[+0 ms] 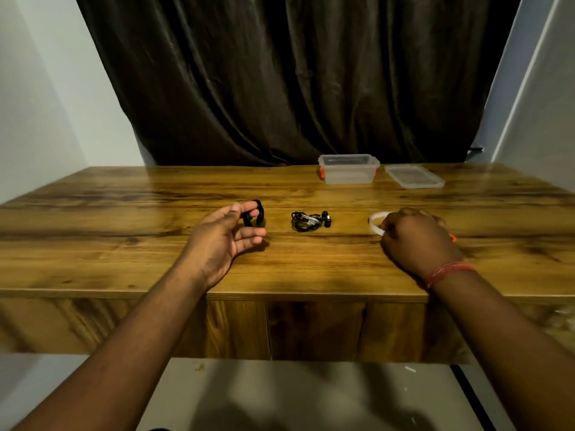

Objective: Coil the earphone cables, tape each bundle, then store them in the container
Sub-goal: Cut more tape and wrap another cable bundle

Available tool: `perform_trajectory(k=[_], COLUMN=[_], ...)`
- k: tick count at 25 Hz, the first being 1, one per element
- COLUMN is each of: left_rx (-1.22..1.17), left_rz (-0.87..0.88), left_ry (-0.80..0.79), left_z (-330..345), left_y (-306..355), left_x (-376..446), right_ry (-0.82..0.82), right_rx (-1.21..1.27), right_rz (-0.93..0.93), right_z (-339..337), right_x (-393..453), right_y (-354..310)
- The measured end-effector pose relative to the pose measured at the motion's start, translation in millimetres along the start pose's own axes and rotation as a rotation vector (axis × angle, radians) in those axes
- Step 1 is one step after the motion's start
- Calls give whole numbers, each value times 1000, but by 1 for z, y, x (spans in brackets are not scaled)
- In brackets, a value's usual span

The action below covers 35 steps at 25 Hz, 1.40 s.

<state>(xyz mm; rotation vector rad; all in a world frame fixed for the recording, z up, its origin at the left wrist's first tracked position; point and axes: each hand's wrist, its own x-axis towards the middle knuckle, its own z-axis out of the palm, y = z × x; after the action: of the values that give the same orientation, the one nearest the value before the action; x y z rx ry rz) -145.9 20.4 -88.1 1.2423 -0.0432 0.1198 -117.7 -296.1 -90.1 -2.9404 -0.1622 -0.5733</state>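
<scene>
**Holding a coiled cable and a tape roll over the wooden table**

Pinching a black coiled earphone cable (255, 213) between thumb and forefinger of the left hand (224, 236), palm turned inward and up, remaining fingers loosely extended below the coil. Reaching from the lower left, forearm crossing the near edge of the table (124, 244), wrist just inside that edge. Hovering slightly above the tabletop or resting on it: cannot tell which.

Gripping a white tape roll (377, 223) with the right hand (415, 241), fingers curled into a fist, back of the hand facing the camera, roll sticking out to the left of the knuckles. Wearing a red thread band (448, 273) on the right wrist. Showing a small orange thing (452, 237) behind the fist, too hidden to identify.

Lying between the two hands, apart from both: a second earphone bundle (310, 220), black, coiled, with a pale strip across it and the earbuds at its right side.

Standing at the far edge of the table, right of centre: a clear plastic container (348, 168), open, with orange clips. Lying flat just beside it on the right: its clear lid (413, 176).

Hanging behind the table: a dark curtain (289, 79). Showing no readable writing, brand or label anywhere.
</scene>
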Motion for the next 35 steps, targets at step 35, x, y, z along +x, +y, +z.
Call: perform_trajectory(k=[35], left_rx=[736], left_rz=[345], left_ry=[83], left_z=[10], left_y=[-6], left_x=[-19], right_ry=[77], right_rx=[809], right_rz=[-516], right_z=[2], right_x=[-15], right_y=[-109])
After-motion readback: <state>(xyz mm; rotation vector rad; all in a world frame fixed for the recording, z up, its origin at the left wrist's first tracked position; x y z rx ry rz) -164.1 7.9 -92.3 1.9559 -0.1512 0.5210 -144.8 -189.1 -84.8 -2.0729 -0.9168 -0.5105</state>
